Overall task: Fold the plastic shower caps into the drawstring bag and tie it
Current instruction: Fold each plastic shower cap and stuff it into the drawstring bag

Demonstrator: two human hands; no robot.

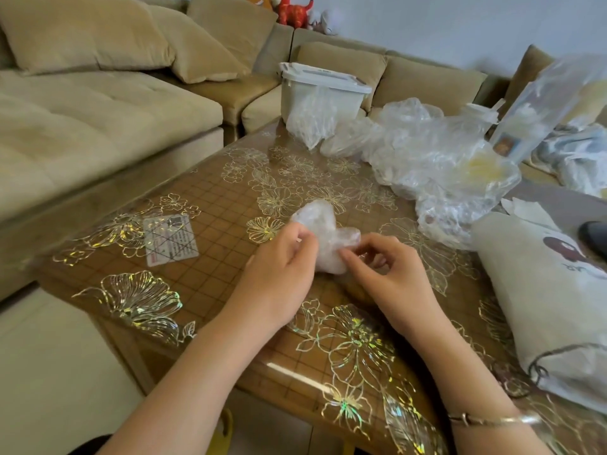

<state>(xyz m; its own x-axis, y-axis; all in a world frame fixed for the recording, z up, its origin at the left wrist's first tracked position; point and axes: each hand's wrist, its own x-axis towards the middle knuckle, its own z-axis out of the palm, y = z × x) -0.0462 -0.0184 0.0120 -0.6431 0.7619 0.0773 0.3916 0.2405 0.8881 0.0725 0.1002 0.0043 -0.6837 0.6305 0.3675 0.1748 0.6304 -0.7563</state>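
1. Folded shower cap (pixel 323 239): small clear bundle, held just above the middle of the table (pixel 210 274), between both hands.
2. Left hand (pixel 282 257): fingers curled, pinching the cap's left edge.
3. Right hand (pixel 387 270): thumb and forefinger pinched on the cap's lower right edge; other fingers loosely curled. A thin bracelet (pixel 492 420) sat on that forearm.
4. Drawstring bag (pixel 551 310): cream cloth, lying along the table's right side, its dark cord (pixel 542 366) looped at the near end.
5. Loose shower caps (pixel 437 165): crumpled clear heap at the table's far right, well apart from the hands.
6. Lidded plastic bin (pixel 323 90): stood at the far edge, clear plastic hanging down its front.
7. Printed card (pixel 170 239): lay flat, left of the hands.
8. Beige sofa (pixel 98 103): behind and left of the table.
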